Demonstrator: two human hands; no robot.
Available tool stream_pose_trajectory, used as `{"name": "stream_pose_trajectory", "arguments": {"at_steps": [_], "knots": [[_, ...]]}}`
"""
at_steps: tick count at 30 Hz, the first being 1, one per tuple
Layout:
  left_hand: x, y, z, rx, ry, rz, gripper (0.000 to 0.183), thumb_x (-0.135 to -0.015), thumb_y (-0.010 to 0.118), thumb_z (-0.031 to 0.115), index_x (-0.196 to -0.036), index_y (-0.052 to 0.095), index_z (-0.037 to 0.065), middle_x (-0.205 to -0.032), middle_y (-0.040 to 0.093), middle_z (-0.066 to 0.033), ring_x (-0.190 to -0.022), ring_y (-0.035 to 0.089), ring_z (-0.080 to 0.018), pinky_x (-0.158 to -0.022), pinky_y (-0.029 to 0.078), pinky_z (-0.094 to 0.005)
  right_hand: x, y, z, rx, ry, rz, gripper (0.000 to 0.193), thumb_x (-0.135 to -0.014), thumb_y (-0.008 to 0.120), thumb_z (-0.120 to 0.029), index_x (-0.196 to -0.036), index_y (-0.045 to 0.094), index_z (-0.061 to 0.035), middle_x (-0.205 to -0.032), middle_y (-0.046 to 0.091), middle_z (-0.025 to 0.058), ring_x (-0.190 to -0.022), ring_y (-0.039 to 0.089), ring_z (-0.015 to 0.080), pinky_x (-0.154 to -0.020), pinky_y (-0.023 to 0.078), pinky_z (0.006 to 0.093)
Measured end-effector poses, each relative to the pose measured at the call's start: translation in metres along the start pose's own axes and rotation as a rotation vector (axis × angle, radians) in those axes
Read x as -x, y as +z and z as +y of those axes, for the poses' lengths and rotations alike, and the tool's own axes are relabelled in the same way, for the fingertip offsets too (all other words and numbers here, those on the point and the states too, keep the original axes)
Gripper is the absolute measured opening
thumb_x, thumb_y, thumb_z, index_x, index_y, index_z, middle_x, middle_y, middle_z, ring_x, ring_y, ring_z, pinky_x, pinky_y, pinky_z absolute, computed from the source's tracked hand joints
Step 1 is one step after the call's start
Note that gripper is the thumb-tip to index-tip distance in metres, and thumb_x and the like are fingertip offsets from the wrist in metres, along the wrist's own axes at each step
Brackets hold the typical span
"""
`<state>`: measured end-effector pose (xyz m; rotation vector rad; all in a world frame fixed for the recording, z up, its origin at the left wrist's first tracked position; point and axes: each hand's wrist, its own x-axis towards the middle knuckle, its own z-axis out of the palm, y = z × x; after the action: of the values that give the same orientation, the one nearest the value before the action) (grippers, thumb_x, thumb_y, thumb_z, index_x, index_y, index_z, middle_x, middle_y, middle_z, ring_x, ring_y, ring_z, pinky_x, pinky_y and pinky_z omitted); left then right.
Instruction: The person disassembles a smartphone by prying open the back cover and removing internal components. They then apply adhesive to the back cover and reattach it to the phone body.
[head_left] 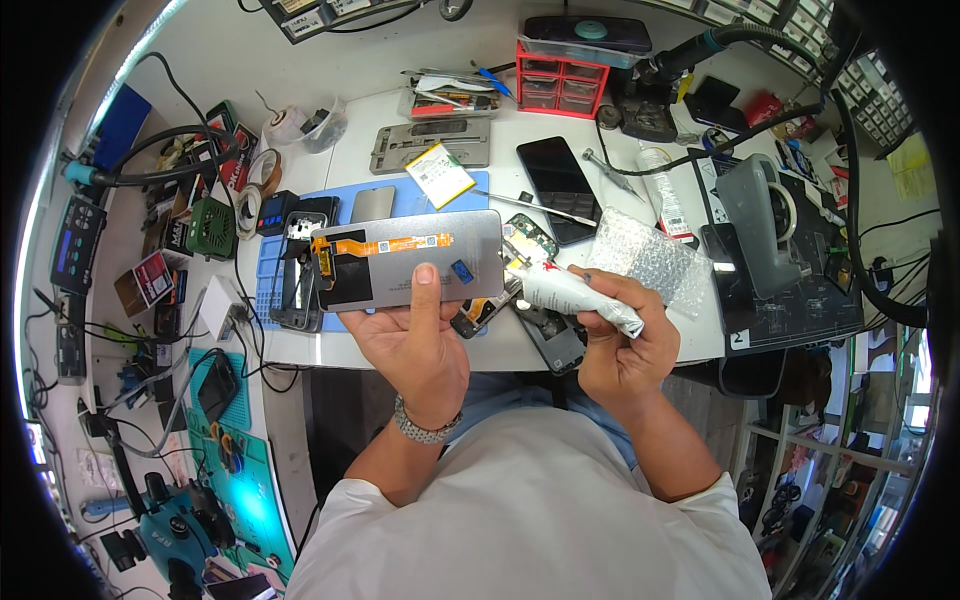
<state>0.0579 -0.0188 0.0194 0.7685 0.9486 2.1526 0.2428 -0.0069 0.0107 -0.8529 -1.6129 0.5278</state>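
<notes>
My left hand (418, 352) grips a phone screen (430, 265) from below, thumb pressed on its grey back. An orange flex cable (385, 245) runs across that back beside a black patch. My right hand (632, 350) is closed round a white squeeze tube (575, 294), whose narrow end points left toward the screen's right edge without clear contact. Behind and below the tube lie a green circuit board (533, 240) and a black phone part (553, 340), both partly hidden. An opened phone frame (297, 275) rests left of the screen.
Farther back on the white bench are a white-and-yellow battery (440, 176), a dark phone (558, 182), a screwdriver (610, 172) and bubble wrap (655, 262). A red drawer box (562, 82) stands at the back. At the lower left is a teal microscope (180, 530); a black hose (850, 200) arches at right.
</notes>
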Motion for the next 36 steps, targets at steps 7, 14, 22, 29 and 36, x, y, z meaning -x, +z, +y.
{"name": "stream_pose_trajectory", "arguments": {"at_steps": [7, 14, 22, 29, 36], "knots": [[-0.0051, -0.0056, 0.0009, 0.010, 0.000, -0.021, 0.063, -0.102, 0.064, -0.004, -0.153, 0.029, 0.010, -0.133, 0.061, -0.0161, -0.114, 0.070, -0.0215, -0.082, 0.068, -0.0372, 0.0014, 0.0009, -0.0039, -0.079, -0.004, -0.019, 0.024, -0.096, 0.075, 0.000, -0.118, 0.068, 0.0047, -0.110, 0.077, 0.0202, -0.097, 0.077, 0.0237, -0.083, 0.059, 0.0290], [-0.0047, -0.0026, -0.0023, 0.037, -0.010, 0.011, 0.064, -0.101, 0.064, -0.004, -0.151, 0.027, 0.009, -0.134, 0.060, -0.0180, -0.118, 0.070, -0.0246, -0.085, 0.070, -0.0419, -0.0003, 0.0004, -0.0047, -0.061, -0.045, -0.007, 0.023, -0.097, 0.075, -0.003, -0.117, 0.067, 0.0052, -0.110, 0.077, 0.0207, -0.097, 0.077, 0.0230, -0.083, 0.059, 0.0285], [-0.0034, -0.0030, 0.0001, 0.041, -0.007, -0.023, 0.056, -0.104, 0.061, -0.003, -0.152, 0.034, 0.010, -0.135, 0.061, -0.0156, -0.115, 0.070, -0.0234, -0.089, 0.067, -0.0412, 0.0048, 0.0018, -0.0056, -0.160, 0.044, 0.036, 0.024, -0.100, 0.074, -0.009, -0.118, 0.066, 0.0050, -0.107, 0.078, 0.0183, -0.092, 0.075, 0.0192, -0.082, 0.057, 0.0271], [-0.0030, -0.0010, 0.0029, 0.036, -0.023, 0.000, 0.056, -0.103, 0.062, -0.004, -0.151, 0.035, 0.008, -0.135, 0.062, -0.0164, -0.118, 0.070, -0.0250, -0.091, 0.067, -0.0436, 0.0086, 0.0022, 0.0005, -0.109, 0.074, 0.042, 0.023, -0.101, 0.075, -0.011, -0.117, 0.066, 0.0036, -0.104, 0.078, 0.0160, -0.081, 0.069, 0.0143, -0.079, 0.052, 0.0250], [-0.0044, -0.0040, 0.0024, 0.032, -0.034, -0.009, 0.054, -0.103, 0.062, -0.003, -0.149, 0.036, 0.007, -0.133, 0.063, -0.0161, -0.116, 0.070, -0.0249, -0.092, 0.066, -0.0445, 0.0087, 0.0032, -0.0015, -0.140, 0.080, 0.032, 0.025, -0.100, 0.075, -0.011, -0.118, 0.066, 0.0044, -0.109, 0.078, 0.0182, -0.089, 0.070, 0.0153, -0.083, 0.054, 0.0253]]}}
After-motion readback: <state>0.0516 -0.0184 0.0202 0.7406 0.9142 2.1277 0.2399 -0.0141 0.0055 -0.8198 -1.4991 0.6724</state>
